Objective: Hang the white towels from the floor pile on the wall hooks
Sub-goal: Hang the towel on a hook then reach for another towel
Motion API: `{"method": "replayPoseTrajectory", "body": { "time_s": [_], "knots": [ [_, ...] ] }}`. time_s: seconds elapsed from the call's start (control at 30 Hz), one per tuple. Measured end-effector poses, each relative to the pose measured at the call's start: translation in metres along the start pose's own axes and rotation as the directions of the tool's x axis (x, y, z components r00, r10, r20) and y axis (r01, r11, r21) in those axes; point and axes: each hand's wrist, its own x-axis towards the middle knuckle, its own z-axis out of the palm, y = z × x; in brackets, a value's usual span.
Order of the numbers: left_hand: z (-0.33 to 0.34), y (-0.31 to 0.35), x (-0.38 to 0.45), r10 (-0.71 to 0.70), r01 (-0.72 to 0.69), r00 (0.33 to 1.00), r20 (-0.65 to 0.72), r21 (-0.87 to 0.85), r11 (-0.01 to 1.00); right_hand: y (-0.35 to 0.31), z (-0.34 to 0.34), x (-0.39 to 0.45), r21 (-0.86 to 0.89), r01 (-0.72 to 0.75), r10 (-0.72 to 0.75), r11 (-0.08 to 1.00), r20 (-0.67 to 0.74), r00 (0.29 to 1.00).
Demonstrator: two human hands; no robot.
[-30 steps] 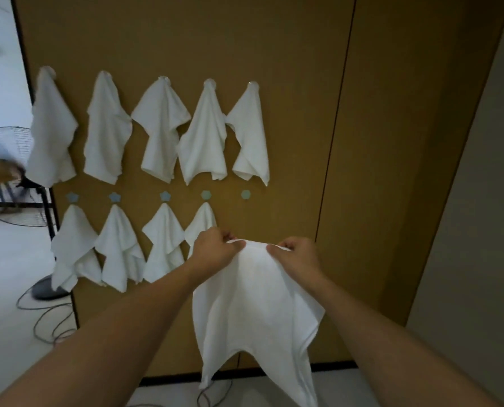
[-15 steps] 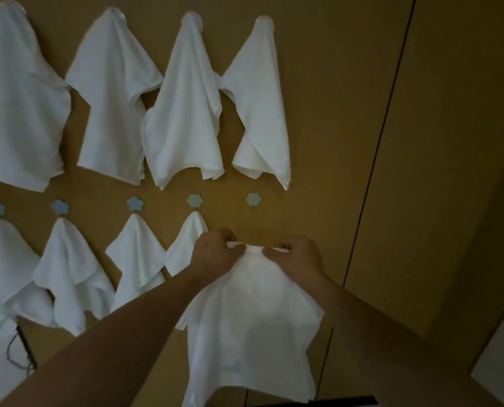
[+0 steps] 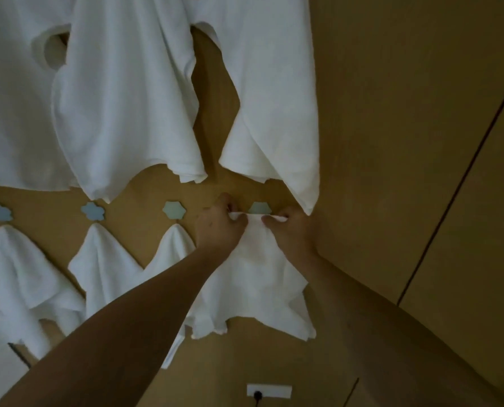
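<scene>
I hold a white towel (image 3: 256, 277) up against the brown wall. My left hand (image 3: 220, 227) pinches its top edge on the left and my right hand (image 3: 292, 233) pinches it on the right. The stretched edge lies just under the rightmost pale green hook (image 3: 259, 207) of the lower row. The rest of the towel hangs down between my forearms. Lower-row towels (image 3: 98, 265) hang from the other hooks to the left, and the upper-row towels (image 3: 133, 98) hang above.
The brown panel wall (image 3: 392, 142) has a dark vertical seam (image 3: 456, 183) to the right. A white wall socket (image 3: 269, 390) with a plugged cable sits low, below the held towel. Blue flower-shaped hooks (image 3: 93, 211) top the lower row.
The view has closed in on the wall. Both hands have raised the towel's top edge up to the rightmost lower hook.
</scene>
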Motion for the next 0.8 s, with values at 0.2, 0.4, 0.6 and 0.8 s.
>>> {"method": "replayPoseTrajectory", "body": {
  "time_s": [0.2,0.4,0.6,0.8],
  "knots": [
    [0.045,-0.024,-0.013,-0.068,0.069,0.998,0.020,-0.099,0.993,0.052,0.032,0.002,0.252,-0.068,0.095,0.965,-0.098,0.991],
    [0.066,-0.024,-0.036,0.007,-0.019,0.998,-0.069,-0.174,0.985,0.053,0.055,-0.020,0.108,0.086,-0.055,0.990,-0.261,0.964],
    [0.080,-0.040,-0.049,0.201,-0.186,0.965,-0.170,0.099,0.978,0.068,0.062,-0.037,-0.253,0.293,-0.368,0.922,-0.335,0.867],
    [0.062,-0.053,-0.075,0.161,-0.168,0.965,0.205,0.017,0.986,0.079,0.055,-0.063,-0.428,0.282,-0.359,0.859,-0.110,0.927]
  ]
}}
